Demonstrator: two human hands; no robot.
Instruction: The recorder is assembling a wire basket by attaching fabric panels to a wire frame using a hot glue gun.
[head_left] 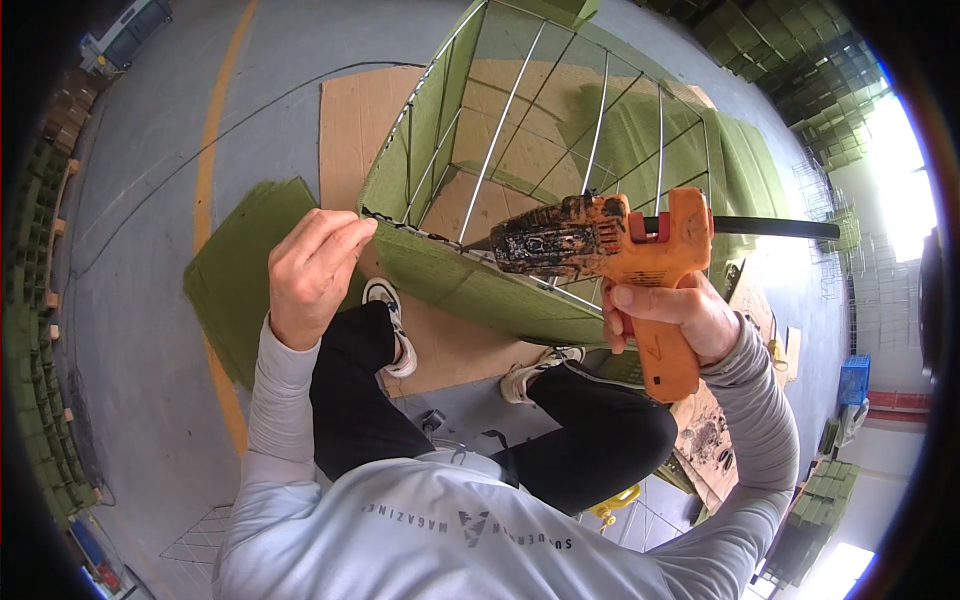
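On grey floor, cardboard under wire frame, green stacks beyond

Pinched spot covered, nozzle contact unclear
The left fingers hide whatever they pinch; the orange glue gun covers part of the right hand; the green-lined wire frame is cut off by the top edge.

yellow line on grey floor, blue crate

Pale grey shirt, black trousers
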